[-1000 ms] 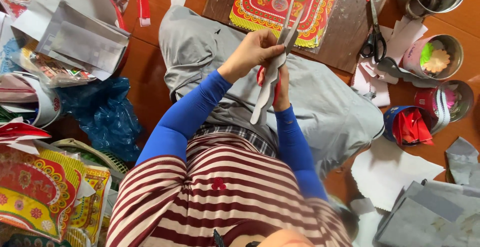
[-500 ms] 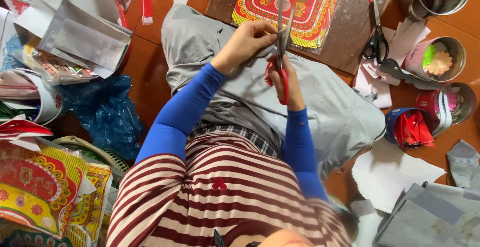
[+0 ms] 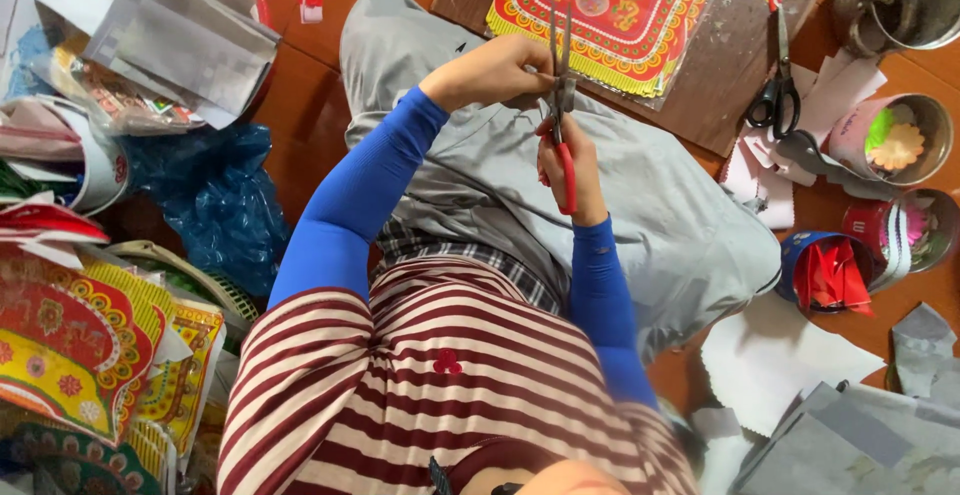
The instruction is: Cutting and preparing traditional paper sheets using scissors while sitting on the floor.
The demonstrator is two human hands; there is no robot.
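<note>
Wood floor, scissors (image 3: 560, 105) btwn both hands

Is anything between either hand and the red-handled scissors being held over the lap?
Nothing visible. The right hand grips the red-handled scissors by the handles, and the left hand touches them near the pivot; the blades point up, open, toward the patterned paper sheet.
</note>
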